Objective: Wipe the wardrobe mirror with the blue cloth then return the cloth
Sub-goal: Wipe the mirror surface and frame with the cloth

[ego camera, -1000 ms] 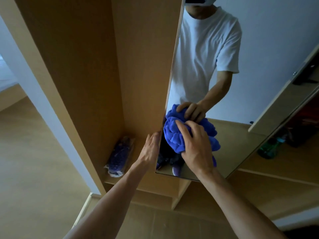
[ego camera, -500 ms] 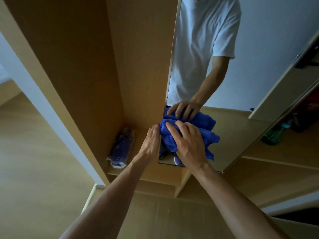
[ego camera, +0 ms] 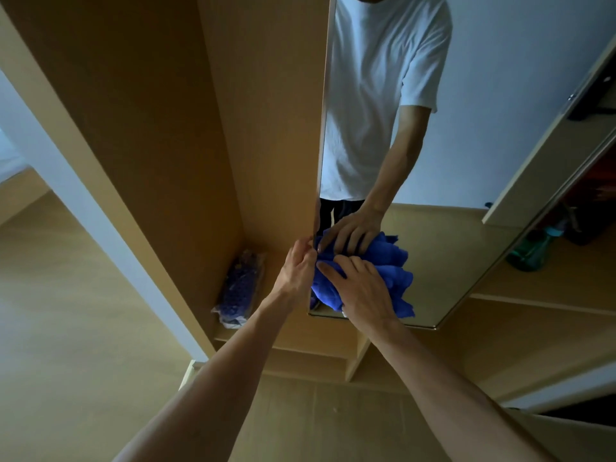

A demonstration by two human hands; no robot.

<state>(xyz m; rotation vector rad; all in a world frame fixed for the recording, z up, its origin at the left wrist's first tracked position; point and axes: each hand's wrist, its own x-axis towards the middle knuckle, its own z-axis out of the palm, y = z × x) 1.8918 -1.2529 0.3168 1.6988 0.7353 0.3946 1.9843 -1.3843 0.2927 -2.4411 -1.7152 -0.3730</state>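
Note:
The wardrobe mirror [ego camera: 466, 201] is a tall frameless panel on an open door, and it reflects a person in a white T-shirt. A bunched blue cloth [ego camera: 395, 278] lies against the lower left part of the glass. My right hand [ego camera: 358, 288] presses the cloth flat onto the mirror with spread fingers. My left hand [ego camera: 298, 268] grips the mirror's left edge near its bottom corner, thumb curled round the rim. The reflection of the cloth and hand shows just above them.
A plastic bag of dark blue stuff [ego camera: 240, 288] lies on the wooden wardrobe shelf [ego camera: 300, 338] to the left. Wardrobe side panels [ego camera: 150, 128] rise behind. A teal bottle [ego camera: 533, 251] shows in the reflection at right. Wooden floor [ego camera: 66, 328] spreads lower left.
My right hand has slid the cloth down towards the mirror's lower left corner. My left hand has closed onto the mirror's edge.

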